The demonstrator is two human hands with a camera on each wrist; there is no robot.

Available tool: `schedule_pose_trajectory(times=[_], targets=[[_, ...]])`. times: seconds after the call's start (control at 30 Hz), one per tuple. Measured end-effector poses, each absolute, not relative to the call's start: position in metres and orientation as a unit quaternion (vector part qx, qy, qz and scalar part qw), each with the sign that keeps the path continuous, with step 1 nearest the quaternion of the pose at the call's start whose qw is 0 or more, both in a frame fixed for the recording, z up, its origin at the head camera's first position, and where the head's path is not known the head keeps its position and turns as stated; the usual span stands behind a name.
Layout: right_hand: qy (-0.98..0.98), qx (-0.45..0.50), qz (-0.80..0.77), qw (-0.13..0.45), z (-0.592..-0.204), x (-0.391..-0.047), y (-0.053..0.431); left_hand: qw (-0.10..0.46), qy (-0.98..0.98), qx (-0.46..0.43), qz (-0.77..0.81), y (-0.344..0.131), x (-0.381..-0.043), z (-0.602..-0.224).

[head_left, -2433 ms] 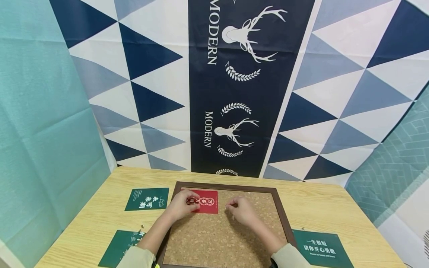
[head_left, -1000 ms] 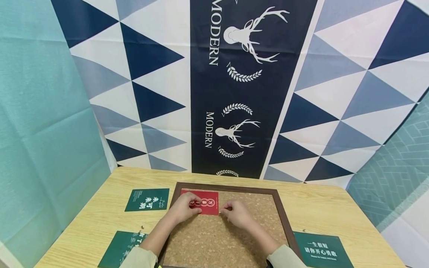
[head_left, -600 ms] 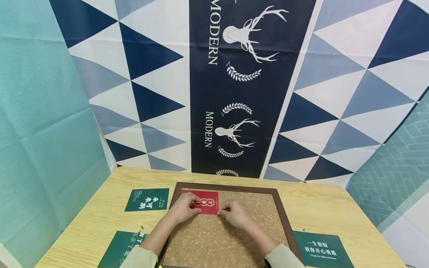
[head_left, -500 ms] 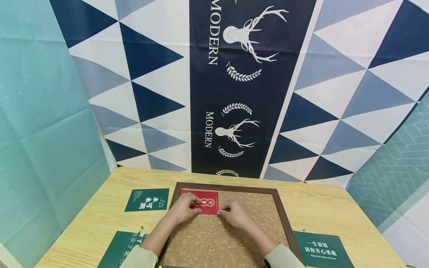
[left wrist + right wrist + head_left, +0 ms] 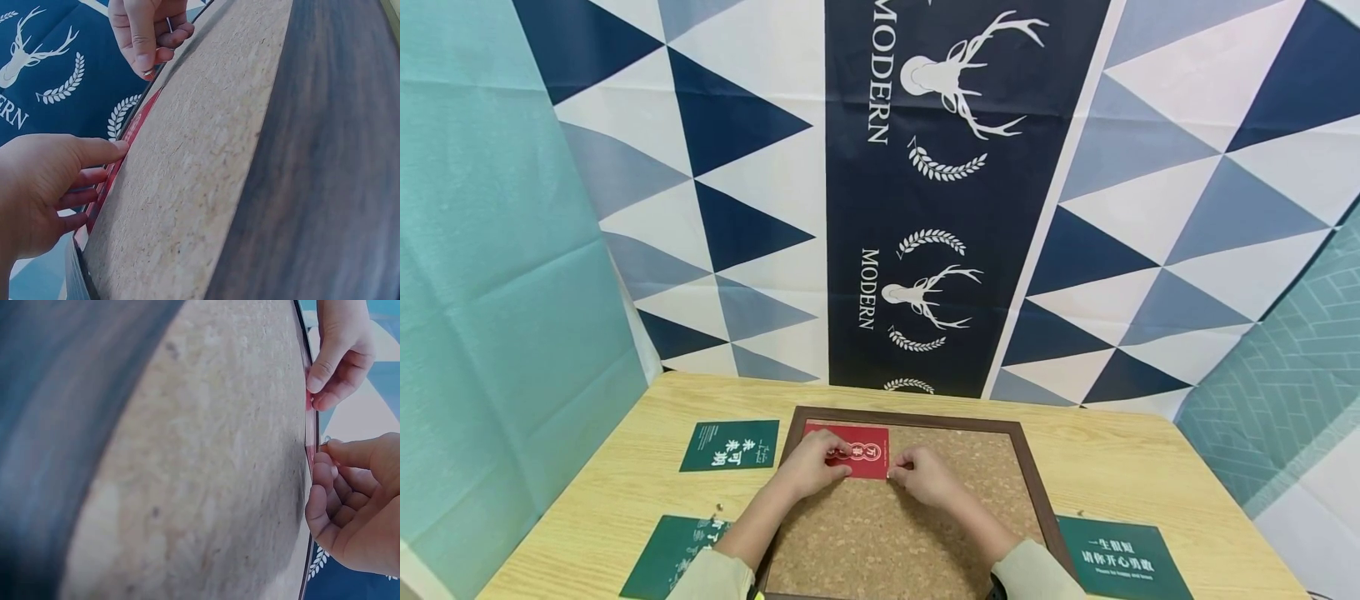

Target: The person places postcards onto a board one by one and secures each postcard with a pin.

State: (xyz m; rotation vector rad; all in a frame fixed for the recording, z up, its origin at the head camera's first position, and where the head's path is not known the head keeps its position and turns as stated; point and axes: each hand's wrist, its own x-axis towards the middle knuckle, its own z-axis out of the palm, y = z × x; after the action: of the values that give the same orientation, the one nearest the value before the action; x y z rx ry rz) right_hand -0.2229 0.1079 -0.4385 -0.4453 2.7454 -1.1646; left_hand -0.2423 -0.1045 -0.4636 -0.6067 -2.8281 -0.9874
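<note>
A red card (image 5: 874,442) with pale printed characters lies at the far left of a framed cork board (image 5: 880,533). My left hand (image 5: 809,463) rests over the card's left part and hides some of the print; its thumb and fingers are spread apart on the card. At the card's near right corner, my right hand (image 5: 929,478) pinches a small push pin (image 5: 147,73) between thumb and index finger. A second thin metal shaft (image 5: 169,25) shows among that hand's other fingers in the left wrist view.
Two green cards (image 5: 730,446) (image 5: 673,554) lie on the wooden table (image 5: 610,492) left of the board, and another green card (image 5: 1123,557) lies right of it. Small metal bits (image 5: 719,507) sit near them. A patterned cloth (image 5: 760,208) hangs behind the table.
My right hand has moved left to the red card's near right corner with the pin. My left hand has shifted slightly on the card; over the last half second both hands stay nearly still.
</note>
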Motion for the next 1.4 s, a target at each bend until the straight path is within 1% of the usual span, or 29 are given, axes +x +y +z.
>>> schedule_pose_trajectory(times=[0.57, 0.93, 1.4], targets=[[0.918, -0.150, -0.356, 0.096, -0.438, -0.229, 0.103, 0.040, -0.924, -0.196, -0.325, -0.105, -0.243, -0.464], [0.915, -0.157, -0.359, 0.098, -0.439, -0.230, 0.102, 0.043, -0.924, -0.197, -0.324, -0.105, -0.243, -0.463], [0.910, -0.128, -0.372, 0.132, -0.438, -0.234, 0.100, 0.042, -0.926, -0.198, -0.319, -0.105, -0.244, -0.463]])
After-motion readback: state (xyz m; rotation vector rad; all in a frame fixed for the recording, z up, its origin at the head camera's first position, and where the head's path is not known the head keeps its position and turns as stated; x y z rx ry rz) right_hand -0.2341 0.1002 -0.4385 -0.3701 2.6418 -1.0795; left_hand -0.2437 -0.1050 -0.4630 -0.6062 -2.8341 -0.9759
